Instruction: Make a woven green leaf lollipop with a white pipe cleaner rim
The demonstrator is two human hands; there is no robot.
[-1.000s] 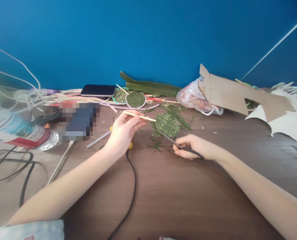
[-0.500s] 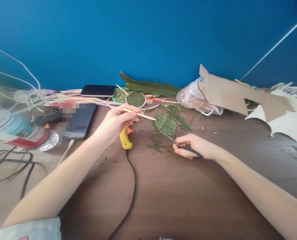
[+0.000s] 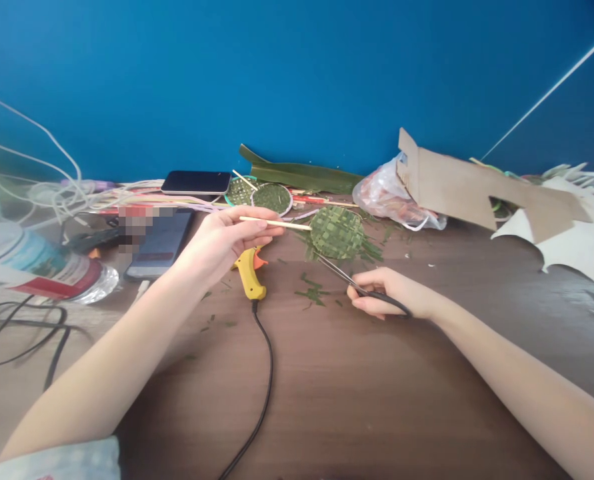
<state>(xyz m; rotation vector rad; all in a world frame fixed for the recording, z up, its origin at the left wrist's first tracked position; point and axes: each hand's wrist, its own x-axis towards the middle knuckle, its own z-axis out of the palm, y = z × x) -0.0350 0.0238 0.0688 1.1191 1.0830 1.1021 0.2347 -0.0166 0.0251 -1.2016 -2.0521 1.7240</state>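
Note:
My left hand (image 3: pixel 227 240) pinches a thin wooden stick (image 3: pixel 277 223) that carries a round woven green leaf disc (image 3: pixel 337 232) at its far end, held just above the brown table (image 3: pixel 327 387). My right hand (image 3: pixel 387 293) is closed on black scissors (image 3: pixel 349 283), whose blades point up-left to the disc's lower edge. Small green leaf clippings (image 3: pixel 311 295) lie on the table under the disc.
A yellow glue gun (image 3: pixel 251 277) with a black cord (image 3: pixel 267 373) lies below my left hand. Two phones (image 3: pixel 197 181) (image 3: pixel 159 241), other woven discs (image 3: pixel 271 197), long leaves (image 3: pixel 301 175), a plastic bag (image 3: pixel 387 197), cardboard (image 3: pixel 467 190), a bottle (image 3: pixel 31 263) and cables crowd the back.
My left hand has drawn back to the left and lifted the stick, uncovering the glue gun. The woven disc rose and now faces me more fully. The scissors stay at its lower edge.

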